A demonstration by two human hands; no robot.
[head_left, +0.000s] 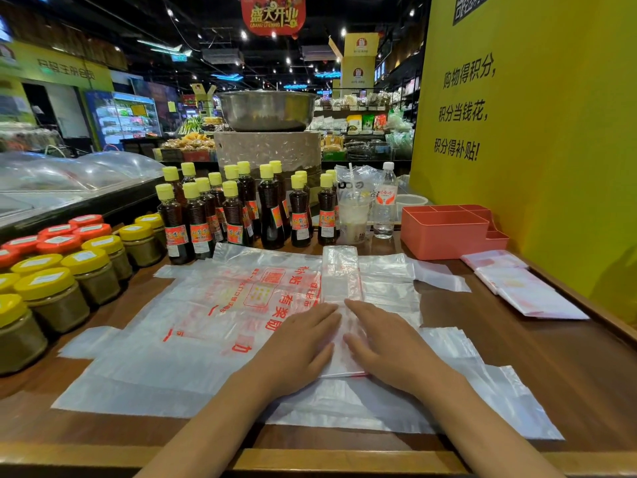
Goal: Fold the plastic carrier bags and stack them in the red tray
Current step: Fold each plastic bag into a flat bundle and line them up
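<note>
From the head camera, a dark wooden counter (537,367) with a lighter raised front edge fills the lower frame. Spread flat across it lie several translucent plastic carrier bags (193,339) printed in red, overlapping one another. On top of them sits a bag folded into a long narrow strip (341,277), running away from the person. The left hand (300,343) and right hand (386,343) lie side by side on the strip's near end, fingers straight and flat, pressing down and gripping nothing.

The red tray (444,232), divided into compartments, stands at the far right of the counter against a yellow wall (551,132) bearing black characters. Just beside it on the near side lie already folded bags (527,291), on the counter and outside the tray.

Along the left stand jars with yellow lids (44,291) and jars with red lids (58,243); behind the bags stands a cluster of dark sauce bottles (234,208) with yellow caps, then a drink cup (353,219) and a water bottle (385,205). Beyond, a large metal basin (267,110) rests on a stone block, with shop shelves and a red hanging banner (273,13) behind.
</note>
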